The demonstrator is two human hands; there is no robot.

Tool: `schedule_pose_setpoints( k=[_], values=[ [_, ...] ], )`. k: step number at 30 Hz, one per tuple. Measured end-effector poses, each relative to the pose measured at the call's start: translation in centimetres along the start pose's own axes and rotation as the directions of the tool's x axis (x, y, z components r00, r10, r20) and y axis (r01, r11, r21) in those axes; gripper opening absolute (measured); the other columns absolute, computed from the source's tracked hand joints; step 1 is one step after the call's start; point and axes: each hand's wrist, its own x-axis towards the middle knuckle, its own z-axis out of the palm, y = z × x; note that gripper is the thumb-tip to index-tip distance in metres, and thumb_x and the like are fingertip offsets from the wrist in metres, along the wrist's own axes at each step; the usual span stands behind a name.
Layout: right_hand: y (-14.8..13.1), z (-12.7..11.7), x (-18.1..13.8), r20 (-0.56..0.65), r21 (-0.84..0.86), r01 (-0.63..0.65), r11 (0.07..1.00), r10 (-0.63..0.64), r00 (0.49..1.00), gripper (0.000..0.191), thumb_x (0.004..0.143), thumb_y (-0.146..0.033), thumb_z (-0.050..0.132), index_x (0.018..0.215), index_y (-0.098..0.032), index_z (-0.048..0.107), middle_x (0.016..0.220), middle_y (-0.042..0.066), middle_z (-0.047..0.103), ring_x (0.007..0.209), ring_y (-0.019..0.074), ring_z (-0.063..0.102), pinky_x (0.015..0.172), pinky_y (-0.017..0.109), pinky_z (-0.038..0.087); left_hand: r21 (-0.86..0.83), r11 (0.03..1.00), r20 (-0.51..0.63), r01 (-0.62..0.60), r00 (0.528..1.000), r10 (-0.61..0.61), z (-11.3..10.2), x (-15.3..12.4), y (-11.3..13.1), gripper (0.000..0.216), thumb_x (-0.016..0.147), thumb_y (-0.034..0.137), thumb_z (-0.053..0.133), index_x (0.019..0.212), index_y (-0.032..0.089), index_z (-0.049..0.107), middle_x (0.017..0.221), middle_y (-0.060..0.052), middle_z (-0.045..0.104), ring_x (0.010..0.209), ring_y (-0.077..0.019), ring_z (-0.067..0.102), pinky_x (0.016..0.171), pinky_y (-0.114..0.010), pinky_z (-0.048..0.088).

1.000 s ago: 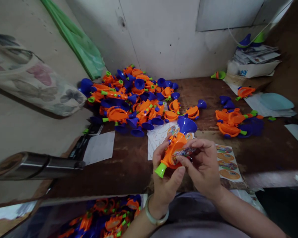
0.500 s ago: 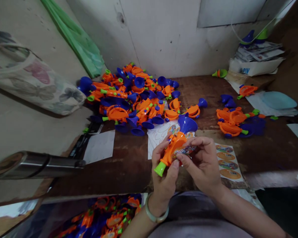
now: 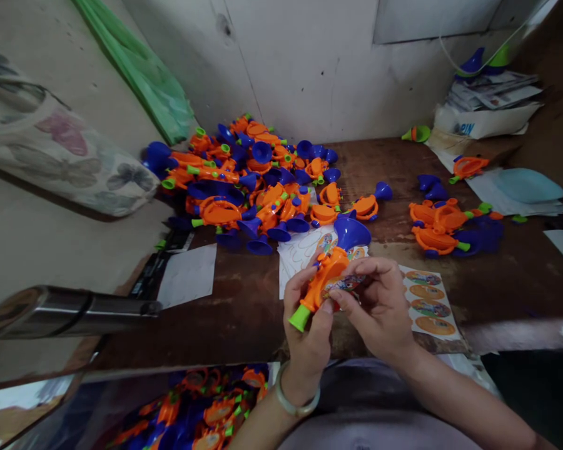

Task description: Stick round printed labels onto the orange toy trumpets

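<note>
An orange toy trumpet with a blue bell and a green mouthpiece is gripped in my left hand, its bell pointing away from me. Between the thumb and fingers of my right hand is an oval printed sticker, held against the trumpet's side. How much of it is stuck down I cannot tell. Behind the trumpet lies a pile of sticker sheets. Right of my right hand is another sheet of oval stickers.
A heap of toy trumpets fills the back left of the brown table. A smaller group of trumpets lies at the right. A metal flask juts in from the left. More trumpets sit below the table edge.
Hands, trumpet and sticker keep nearly the same pose. The whole view has shifted very slightly.
</note>
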Motion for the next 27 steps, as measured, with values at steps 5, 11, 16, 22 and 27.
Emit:
schedule_pose_setpoints(
  k=[5, 11, 16, 22, 27],
  values=[
    [0.5, -0.3, 0.5, -0.032, -0.3, 0.253, 0.92, -0.275, 0.961, 0.027, 0.095, -0.01, 0.071, 0.11, -0.031, 0.062, 0.093, 0.0, 0.07, 0.1, 0.0235, 0.067, 0.092, 0.041, 0.058, -0.008, 0.994, 0.039, -0.109, 0.993, 0.109, 0.4, -0.4, 0.5, 0.036, 0.103, 0.029, 0.076, 0.139, 0.033, 0.072, 0.154, -0.008, 0.07, 0.145, -0.0298, 0.067, 0.121, -0.043, 0.055],
    [0.4, -0.5, 1.0, -0.039, -0.418, 0.241, 0.876, -0.282, 0.959, 0.02, 0.097, -0.012, 0.07, 0.104, -0.03, 0.064, 0.091, 0.0, 0.069, 0.104, 0.0245, 0.064, 0.092, 0.041, 0.053, -0.006, 0.988, 0.052, -0.156, 0.986, 0.156, 0.8, -0.7, 1.0, 0.034, 0.104, 0.03, 0.075, 0.137, 0.033, 0.071, 0.155, -0.008, 0.07, 0.149, -0.0327, 0.064, 0.122, -0.048, 0.054],
    [0.2, -0.4, 1.1, -0.023, -0.458, 0.249, 0.853, -0.291, 0.956, 0.018, 0.096, -0.013, 0.07, 0.101, -0.03, 0.063, 0.089, 0.0, 0.069, 0.1, 0.025, 0.066, 0.088, 0.042, 0.055, 0.054, 0.99, 0.012, -0.129, 0.992, 0.129, 0.3, -1.2, 0.4, 0.035, 0.101, 0.032, 0.077, 0.135, 0.03, 0.07, 0.146, -0.009, 0.073, 0.141, -0.0322, 0.069, 0.116, -0.046, 0.059],
    [0.2, -0.6, 1.1, 0.034, -0.53, 0.28, 0.8, -0.311, 0.95, 0.017, 0.099, -0.015, 0.068, 0.102, -0.03, 0.061, 0.088, 0.0, 0.068, 0.099, 0.0258, 0.067, 0.089, 0.043, 0.057, 0.124, 0.986, -0.027, -0.11, 0.993, 0.114, -0.6, -1.6, -0.1, 0.042, 0.096, 0.034, 0.081, 0.136, 0.027, 0.069, 0.134, -0.01, 0.076, 0.131, -0.0316, 0.074, 0.112, -0.044, 0.061],
    [0.9, -0.9, 1.0, -0.013, -0.618, 0.235, 0.75, -0.308, 0.951, 0.043, 0.104, -0.041, 0.072, 0.141, -0.028, 0.054, 0.134, 0.012, 0.065, 0.131, 0.0329, 0.062, 0.105, 0.052, 0.057, 0.07, 0.99, 0.011, -0.125, 0.992, 0.125, -0.3, -1.2, 0.0, 0.038, 0.101, 0.03, 0.075, 0.138, 0.03, 0.069, 0.146, -0.008, 0.073, 0.137, -0.0289, 0.072, 0.111, -0.039, 0.062]
  ],
)
